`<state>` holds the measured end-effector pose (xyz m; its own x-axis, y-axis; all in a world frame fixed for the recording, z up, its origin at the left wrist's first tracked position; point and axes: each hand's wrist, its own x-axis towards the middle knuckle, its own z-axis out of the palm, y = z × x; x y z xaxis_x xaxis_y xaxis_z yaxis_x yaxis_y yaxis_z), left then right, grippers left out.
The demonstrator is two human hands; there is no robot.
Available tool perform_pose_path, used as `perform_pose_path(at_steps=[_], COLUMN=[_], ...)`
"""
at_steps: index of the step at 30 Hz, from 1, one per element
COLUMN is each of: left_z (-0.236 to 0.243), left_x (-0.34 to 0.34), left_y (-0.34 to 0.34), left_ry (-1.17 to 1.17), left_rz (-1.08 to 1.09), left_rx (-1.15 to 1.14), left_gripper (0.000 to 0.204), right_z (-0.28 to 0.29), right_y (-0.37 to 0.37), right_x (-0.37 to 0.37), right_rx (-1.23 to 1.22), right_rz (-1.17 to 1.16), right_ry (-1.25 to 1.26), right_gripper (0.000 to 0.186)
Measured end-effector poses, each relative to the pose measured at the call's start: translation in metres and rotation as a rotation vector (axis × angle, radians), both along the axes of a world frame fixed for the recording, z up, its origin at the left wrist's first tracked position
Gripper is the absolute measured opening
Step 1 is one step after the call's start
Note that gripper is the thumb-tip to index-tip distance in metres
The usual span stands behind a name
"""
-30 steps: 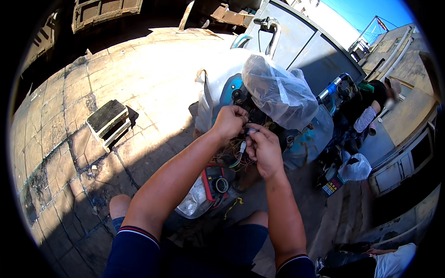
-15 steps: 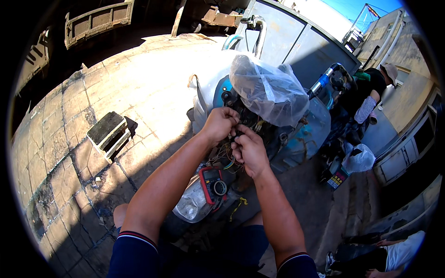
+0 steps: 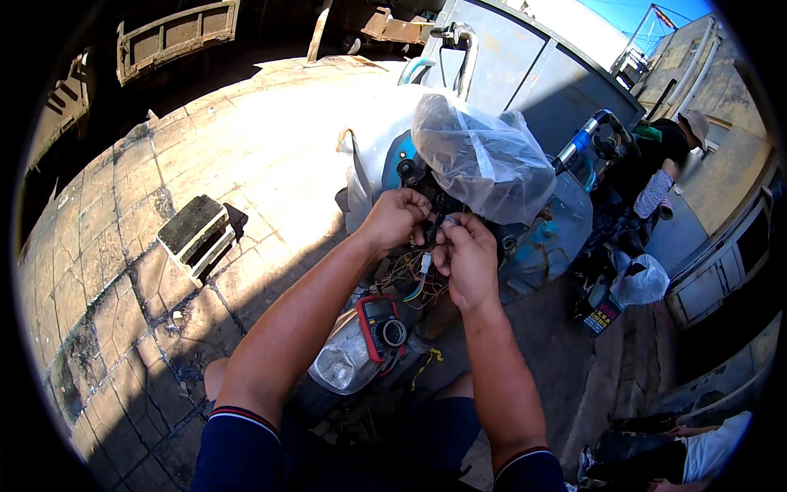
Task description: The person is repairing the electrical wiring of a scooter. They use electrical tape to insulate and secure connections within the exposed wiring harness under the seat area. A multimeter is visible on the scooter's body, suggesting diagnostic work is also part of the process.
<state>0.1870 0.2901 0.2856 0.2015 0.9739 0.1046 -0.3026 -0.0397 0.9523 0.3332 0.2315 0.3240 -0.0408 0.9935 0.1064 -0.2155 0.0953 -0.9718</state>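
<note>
My left hand (image 3: pixel 396 220) and my right hand (image 3: pixel 469 254) are close together in front of the blue vehicle front (image 3: pixel 399 153), each with its fingers pinched. What they grip is too small and dark to make out. Just under the fingers, a white plug connector (image 3: pixel 425 262) stands out from a tangle of thin wires (image 3: pixel 400 273). Below the wires, a red and black multimeter (image 3: pixel 382 328) rests beside a clear-lensed headlamp (image 3: pixel 338 366). Cloudy plastic sheeting (image 3: pixel 484 156) covers the part above my hands.
A small wooden stool (image 3: pixel 197 234) stands on the paving to the left. On the right, a person in a dark shirt (image 3: pixel 660 148) bends near a plastic bag (image 3: pixel 641 280). Another person in a white top (image 3: pixel 717 447) is at lower right. A grey metal panel (image 3: pixel 525 66) rises behind.
My hands have moved slightly apart, the right one shifting to the right. The white connector below them now shows. The whole view has shifted a little.
</note>
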Motion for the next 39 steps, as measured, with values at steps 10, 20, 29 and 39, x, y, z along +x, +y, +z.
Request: perform_pose_path(at_steps=[10,20,29,39], left_z=[-0.010,-0.013,-0.022,-0.022], left_x=[0.013,0.021,0.036,0.049], left_y=[-0.002,-0.010,-0.009,-0.013], left_ry=[-0.121,-0.175,-0.243,-0.287], left_rz=[0.068,0.181,0.300,0.333], left_rx=[0.047,0.047,0.097,0.169], left_gripper=[0.004,0.014,0.021,0.026], right_z=[-0.009,-0.013,-0.038,-0.040], right_y=[0.031,0.035,0.060,0.062], right_x=[-0.011,-0.018,-0.009,-0.004], right_rx=[-0.013,0.084,0.411,0.190], right_rz=[-0.127,-0.224,-0.448,-0.374], right_ry=[-0.158,-0.370,-0.724,-0.414], right_gripper=[0.014,0.020,0.019,0.021])
